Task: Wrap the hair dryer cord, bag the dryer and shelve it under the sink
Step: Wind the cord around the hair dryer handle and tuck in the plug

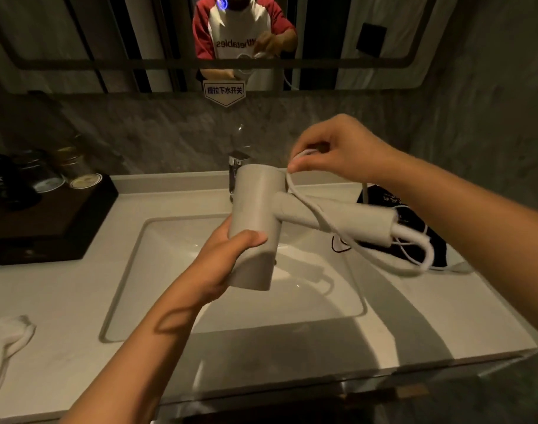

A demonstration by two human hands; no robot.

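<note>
A white hair dryer (258, 209) hangs over the sink basin (157, 270), its barrel upright and its handle pointing right. My left hand (231, 258) grips the lower end of the barrel. My right hand (332, 151) pinches the white cord (319, 215) just above the barrel's top. The cord crosses the handle diagonally and loops past the handle's end. A black drawstring bag (414, 221) lies flat on the counter to the right, partly hidden behind the handle.
A chrome faucet (235, 169) stands behind the dryer. A dark tray (47, 221) with jars and cups sits at the back left. A white cloth (7, 338) lies at the left front. The mirror (139, 41) hangs above, and the counter edge (322, 374) runs along the front.
</note>
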